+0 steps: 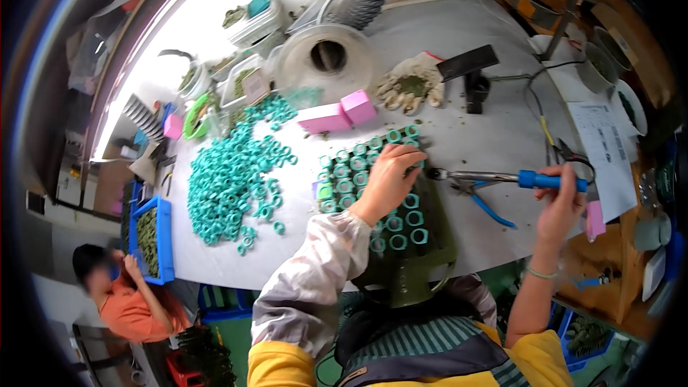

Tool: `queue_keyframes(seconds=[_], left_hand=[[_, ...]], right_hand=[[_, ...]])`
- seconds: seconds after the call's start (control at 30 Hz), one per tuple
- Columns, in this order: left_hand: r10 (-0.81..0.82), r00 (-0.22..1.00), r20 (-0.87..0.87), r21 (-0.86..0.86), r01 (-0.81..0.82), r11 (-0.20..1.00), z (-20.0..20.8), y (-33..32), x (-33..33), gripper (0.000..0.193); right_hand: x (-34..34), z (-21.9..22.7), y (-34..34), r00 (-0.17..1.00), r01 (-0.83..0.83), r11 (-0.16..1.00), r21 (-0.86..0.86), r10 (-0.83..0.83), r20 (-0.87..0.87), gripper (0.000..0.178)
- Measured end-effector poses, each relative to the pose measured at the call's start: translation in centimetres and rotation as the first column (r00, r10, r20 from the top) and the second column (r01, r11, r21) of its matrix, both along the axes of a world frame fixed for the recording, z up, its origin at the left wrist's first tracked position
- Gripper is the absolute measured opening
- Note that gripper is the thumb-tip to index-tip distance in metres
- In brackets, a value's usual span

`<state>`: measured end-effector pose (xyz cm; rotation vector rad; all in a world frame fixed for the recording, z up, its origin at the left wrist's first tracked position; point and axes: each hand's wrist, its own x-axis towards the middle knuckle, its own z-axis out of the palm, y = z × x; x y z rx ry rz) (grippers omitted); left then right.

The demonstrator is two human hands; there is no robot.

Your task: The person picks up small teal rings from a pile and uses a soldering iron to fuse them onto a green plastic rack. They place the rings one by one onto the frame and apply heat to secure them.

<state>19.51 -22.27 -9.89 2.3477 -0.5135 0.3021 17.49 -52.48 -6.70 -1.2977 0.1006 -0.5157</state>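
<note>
My right hand [562, 204] is closed around the blue handle of a soldering iron [487, 176]. The iron's metal shaft points left, its dark round tip close to the fingers of my left hand. Over a dark green tray [430, 258], my left hand [389, 180] has its thumb and fingers curled together; what they pinch, if anything, is hidden. Rows of teal hexagonal rings [394, 223] stand in the tray, some hidden beneath my left hand and wrist. Left of the tray, a large heap of loose teal rings [229, 183] covers the table.
Blue-handled pliers [493, 209] lie under the iron. Pink blocks [326, 118], a stained glove [412, 86] and a black stand [474, 92] sit beyond the tray. At the back is a clear hood [290, 64] with a grey hose. A person in orange [140, 308] sits at left.
</note>
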Motion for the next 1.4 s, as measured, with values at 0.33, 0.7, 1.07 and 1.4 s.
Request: queue_keyframes(seconds=[0.33,0.7,1.07,1.4], left_hand=[[0.730,0.669,0.140,0.440,-0.702,0.559,-0.3,23.7,-4.2,0.017],[0.640,0.749,-0.172,-0.156,-0.663,0.733,-0.7,20.2,-5.8,0.019],[0.035,0.999,-0.037,-0.035,-0.036,0.999,1.7,-0.2,-3.8,0.028],[0.016,1.000,-0.013,-0.009,-0.016,1.000,0.1,-1.4,-2.7,0.027]], right_hand=[[-0.3,-0.5,-1.3,0.998,0.051,0.997,0.062,-0.049,-0.030,0.034],[-1.1,0.2,-1.4,0.999,0.049,0.998,0.027,-0.049,-0.019,0.034],[-1.1,-0.1,-0.7,1.000,0.014,0.998,0.054,-0.014,-0.010,0.034],[-1.1,-0.5,-0.2,1.000,-0.004,1.000,0.013,0.004,-0.010,0.035]])
